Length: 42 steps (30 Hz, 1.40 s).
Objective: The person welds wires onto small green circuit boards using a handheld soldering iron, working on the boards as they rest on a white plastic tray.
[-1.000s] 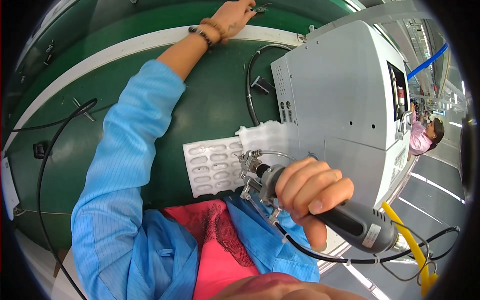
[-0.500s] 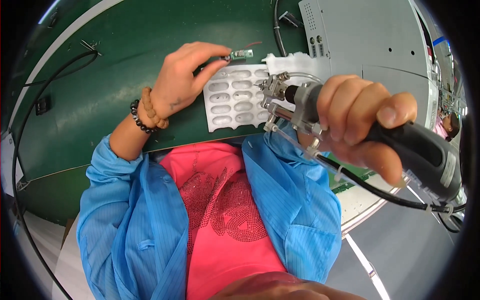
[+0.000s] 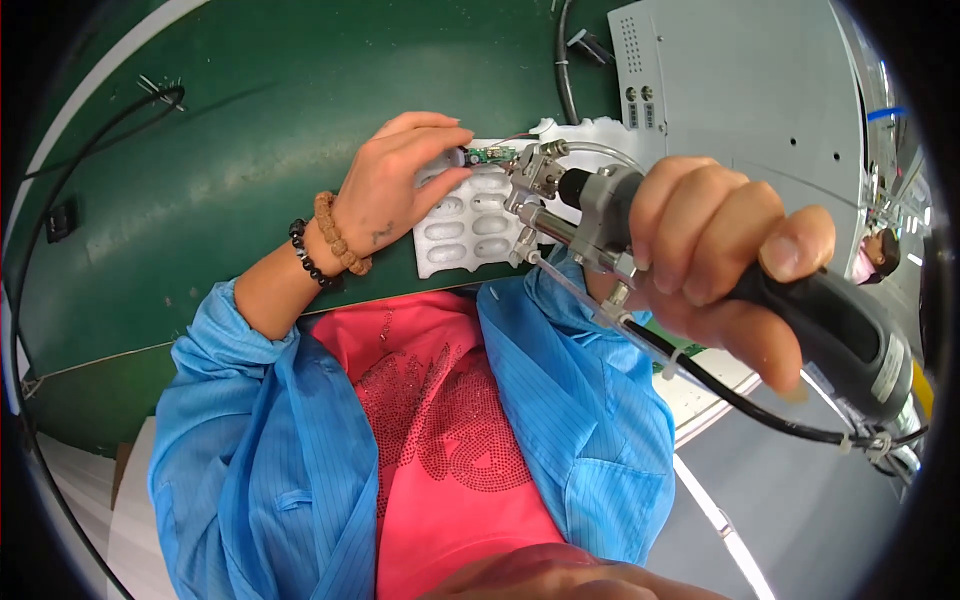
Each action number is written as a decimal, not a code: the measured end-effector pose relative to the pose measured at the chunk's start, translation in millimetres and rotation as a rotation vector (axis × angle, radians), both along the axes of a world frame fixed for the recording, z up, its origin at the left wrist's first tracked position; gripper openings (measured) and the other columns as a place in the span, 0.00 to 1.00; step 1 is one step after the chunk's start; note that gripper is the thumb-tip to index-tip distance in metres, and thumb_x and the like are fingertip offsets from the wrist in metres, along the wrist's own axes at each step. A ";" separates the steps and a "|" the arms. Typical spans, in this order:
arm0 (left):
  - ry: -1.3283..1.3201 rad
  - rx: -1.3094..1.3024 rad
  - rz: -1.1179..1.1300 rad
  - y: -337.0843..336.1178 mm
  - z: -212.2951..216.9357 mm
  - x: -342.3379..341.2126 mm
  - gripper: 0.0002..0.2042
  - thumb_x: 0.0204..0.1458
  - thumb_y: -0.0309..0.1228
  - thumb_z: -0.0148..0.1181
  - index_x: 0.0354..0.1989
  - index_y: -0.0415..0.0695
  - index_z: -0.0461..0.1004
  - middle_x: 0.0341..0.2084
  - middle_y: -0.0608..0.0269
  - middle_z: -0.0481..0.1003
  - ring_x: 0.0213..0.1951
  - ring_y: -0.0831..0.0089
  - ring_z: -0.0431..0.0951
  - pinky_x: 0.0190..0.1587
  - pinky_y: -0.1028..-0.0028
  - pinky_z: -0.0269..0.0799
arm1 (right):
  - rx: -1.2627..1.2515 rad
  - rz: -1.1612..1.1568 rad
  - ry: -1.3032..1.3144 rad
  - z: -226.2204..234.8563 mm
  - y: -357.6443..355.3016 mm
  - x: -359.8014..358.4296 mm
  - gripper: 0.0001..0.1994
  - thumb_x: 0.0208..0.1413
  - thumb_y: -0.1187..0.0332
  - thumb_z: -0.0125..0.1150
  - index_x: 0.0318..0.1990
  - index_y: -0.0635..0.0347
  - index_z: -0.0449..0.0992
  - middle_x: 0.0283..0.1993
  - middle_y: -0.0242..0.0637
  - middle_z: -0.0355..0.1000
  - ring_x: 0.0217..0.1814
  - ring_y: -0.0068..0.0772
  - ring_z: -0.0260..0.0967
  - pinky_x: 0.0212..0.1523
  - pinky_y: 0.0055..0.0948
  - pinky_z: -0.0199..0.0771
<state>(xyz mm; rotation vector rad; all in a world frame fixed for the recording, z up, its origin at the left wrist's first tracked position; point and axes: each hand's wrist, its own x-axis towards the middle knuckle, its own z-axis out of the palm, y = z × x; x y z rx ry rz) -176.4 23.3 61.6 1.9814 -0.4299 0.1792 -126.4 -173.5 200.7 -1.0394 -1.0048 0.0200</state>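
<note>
My left hand [image 3: 405, 180] pinches a small green circuit board [image 3: 488, 155] between thumb and fingers, over the far edge of a white molded tray [image 3: 428, 258]. A thin reddish wire rises from the board. In my right hand [image 3: 725, 235] is a black-handled tool [image 3: 835, 325] with metal fittings and thin tubing at its front. Its metal tip [image 3: 530, 172] points left and appears beside the board's right end; I cannot tell whether they touch. The tray has rows of oval pockets. My left fingertips hide the board's left end.
A grey metal machine housing [image 3: 745, 80] stands at the right on the green table [image 3: 250, 90]. Another white molded piece [image 3: 590, 135] lies beside it. A black cable [image 3: 562, 70] runs at the back, another [image 3: 28, 230] down the left. Farther right is another person [image 3: 877, 255].
My left hand has moved right and nearer to me, bringing the circuit board to the tool's tip. My right hand has hardly moved with the tool.
</note>
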 end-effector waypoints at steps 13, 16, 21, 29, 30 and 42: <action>-0.054 0.001 -0.026 6.7 4.1 -5.1 0.16 0.38 0.22 0.69 0.39 0.39 0.78 0.37 0.57 0.78 0.46 0.59 0.76 0.47 0.67 0.74 | -0.127 0.003 0.009 5.6 21.7 1.8 0.30 0.53 0.40 0.55 0.50 0.56 0.64 0.25 0.26 0.64 0.22 0.19 0.64 0.20 0.19 0.65; -0.050 0.021 -0.018 7.8 3.8 -7.0 0.16 0.38 0.22 0.69 0.39 0.39 0.78 0.37 0.57 0.78 0.46 0.59 0.76 0.46 0.67 0.74 | -0.120 0.000 0.006 2.0 23.6 1.9 0.30 0.53 0.40 0.55 0.50 0.56 0.64 0.26 0.26 0.64 0.22 0.19 0.64 0.20 0.18 0.65; -0.059 0.016 -0.013 6.9 3.2 -6.8 0.16 0.39 0.22 0.69 0.39 0.39 0.77 0.37 0.57 0.78 0.45 0.59 0.76 0.46 0.67 0.74 | -0.138 0.018 0.016 1.9 22.2 2.5 0.30 0.53 0.40 0.55 0.50 0.56 0.64 0.26 0.26 0.64 0.22 0.19 0.63 0.20 0.19 0.65; -0.029 0.008 -0.020 8.1 1.7 -8.3 0.16 0.39 0.22 0.68 0.40 0.39 0.77 0.36 0.57 0.78 0.45 0.59 0.76 0.46 0.67 0.74 | -0.195 0.009 0.090 4.6 30.8 2.1 0.24 0.54 0.44 0.57 0.46 0.54 0.63 0.25 0.26 0.64 0.22 0.20 0.63 0.21 0.20 0.64; -0.037 -0.003 -0.021 8.2 1.5 -7.9 0.16 0.39 0.22 0.68 0.40 0.39 0.77 0.36 0.57 0.78 0.45 0.59 0.76 0.46 0.67 0.74 | -0.213 0.010 0.091 5.6 33.0 3.1 0.23 0.55 0.45 0.57 0.45 0.53 0.63 0.24 0.25 0.63 0.21 0.20 0.62 0.21 0.20 0.64; -0.024 -0.083 -0.060 20.6 15.1 -3.5 0.14 0.40 0.24 0.68 0.39 0.38 0.77 0.37 0.56 0.78 0.44 0.58 0.77 0.46 0.66 0.74 | 0.009 -0.031 0.103 35.6 34.9 0.1 0.23 0.54 0.52 0.64 0.43 0.59 0.61 0.22 0.29 0.63 0.17 0.23 0.61 0.14 0.23 0.58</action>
